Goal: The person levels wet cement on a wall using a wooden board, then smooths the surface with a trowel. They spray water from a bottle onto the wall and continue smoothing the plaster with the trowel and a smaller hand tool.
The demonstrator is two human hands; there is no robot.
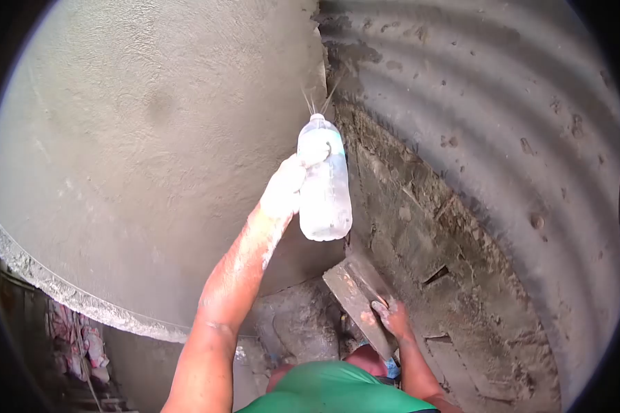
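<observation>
My left hand [282, 187] clamps the bottle [326, 206], apparently to squeeze jets [331, 96] ahead; below it, my right hand [394, 319] grips the float [351, 296].

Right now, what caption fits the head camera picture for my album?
Left hand squirts liquid from a plastic bottle; right hand grips a float.

1. Smooth grey plastered wall [151, 172] stands left; its lower edge [69, 286] is rough and pale.
2. Corrugated grey surface [489, 110], upper right, is pitted.
3. Rough grey-brown masonry surface [475, 303], lower right, shows dark slots [436, 275].
4. Light is strongest on the upper plaster.
</observation>
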